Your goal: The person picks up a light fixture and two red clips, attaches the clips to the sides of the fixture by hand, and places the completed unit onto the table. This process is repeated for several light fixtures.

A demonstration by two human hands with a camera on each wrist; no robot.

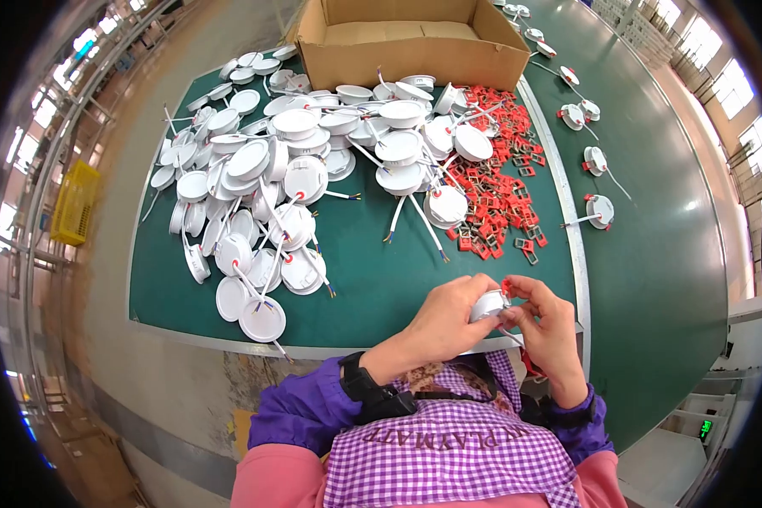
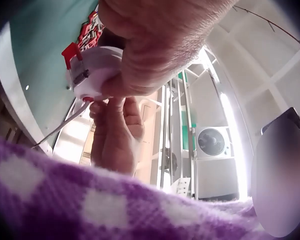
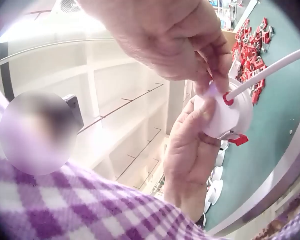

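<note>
A white round downlight (image 1: 486,306) is between both hands, above the front edge of the table. My left hand (image 1: 445,318) grips its round body, thumb on one side and fingers behind. My right hand (image 1: 552,325) is bent round the opposite side, thumb and fingertips pinching at the housing near the cable entry. One red spring clip (image 2: 71,54) sits on the light's side in the left wrist view. From a red grommet, a white cable (image 3: 275,70) runs outward in the right wrist view. The right fingertips hide part of the housing there.
A big heap of white downlights (image 1: 296,123) with loose cables covers the left and middle of the green table (image 1: 356,296). Beside it lies a pile of red clips (image 1: 499,182). An open cardboard box (image 1: 415,63) stands behind. More downlights (image 1: 599,212) line the green surface at right.
</note>
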